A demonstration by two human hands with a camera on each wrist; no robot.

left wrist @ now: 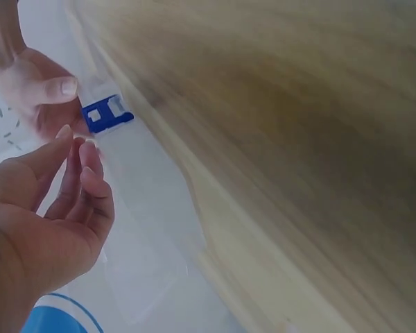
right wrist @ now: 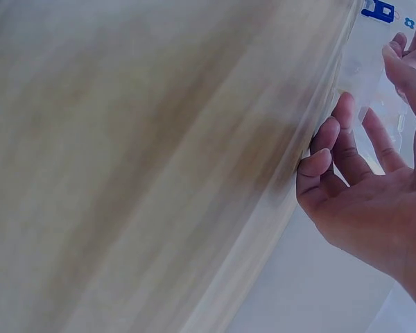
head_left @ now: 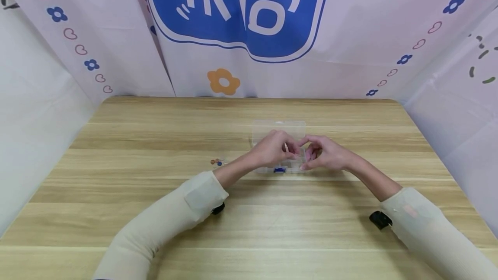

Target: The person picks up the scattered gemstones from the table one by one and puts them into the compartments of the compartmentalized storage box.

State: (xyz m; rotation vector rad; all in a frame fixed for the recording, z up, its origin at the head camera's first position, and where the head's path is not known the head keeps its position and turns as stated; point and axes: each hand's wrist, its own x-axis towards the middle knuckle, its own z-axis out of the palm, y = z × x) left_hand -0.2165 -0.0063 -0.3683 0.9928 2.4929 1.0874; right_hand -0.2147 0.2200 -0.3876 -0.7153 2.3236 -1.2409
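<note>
Over 1 clear box (head_left: 278, 128), 2 hands (head_left: 297, 152) meet.

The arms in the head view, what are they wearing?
Both arms wear long cream fabric sleeves, the left sleeve and right sleeve, each ending above a bare wrist. A small black device sits at each cuff: left one, right one. The hands are bare.
</note>
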